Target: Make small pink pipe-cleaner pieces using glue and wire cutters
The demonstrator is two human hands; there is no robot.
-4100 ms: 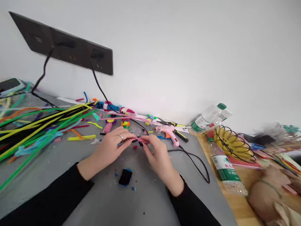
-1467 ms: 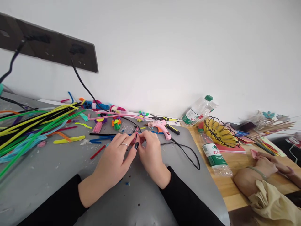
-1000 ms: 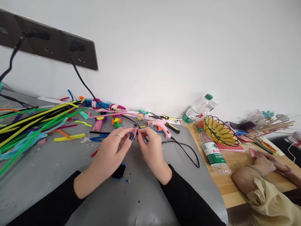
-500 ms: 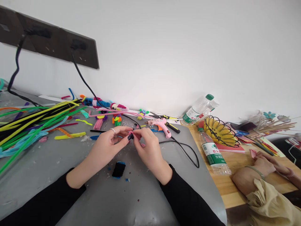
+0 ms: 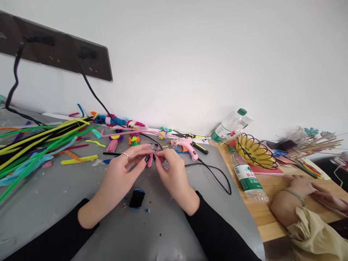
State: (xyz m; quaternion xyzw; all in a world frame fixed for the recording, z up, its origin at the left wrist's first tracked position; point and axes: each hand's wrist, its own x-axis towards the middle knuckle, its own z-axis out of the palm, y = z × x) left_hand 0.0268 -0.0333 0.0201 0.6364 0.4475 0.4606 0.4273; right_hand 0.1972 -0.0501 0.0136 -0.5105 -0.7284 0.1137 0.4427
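Between the fingertips of both hands is a short bundle of pink pipe cleaner (image 5: 150,161), mostly covered by the fingers. My left hand (image 5: 122,168) pinches it from the left, thumb and fingers closed. From the right, my right hand (image 5: 173,169) pinches the same piece, its fingers curled. Dark bits show at the fingertips; I cannot make out whether they are nails or material. Below the hands lies a black fuzzy block (image 5: 137,199) with blue edges. Just beyond my right hand rests a pink glue gun (image 5: 187,143).
A pile of pipe cleaners (image 5: 46,145) spreads over the grey mat's left side. Small pipe cleaner figures (image 5: 134,137) and pliers (image 5: 199,148) lie near the wall. Plastic bottles (image 5: 248,177) and a yellow basket (image 5: 254,150) stand right, beside another person's hands (image 5: 301,186).
My fingers have shifted around the pink pipe cleaner, and more of it shows, pointing downward. The other person's hands have moved slightly, and the pink piece there is out of sight.
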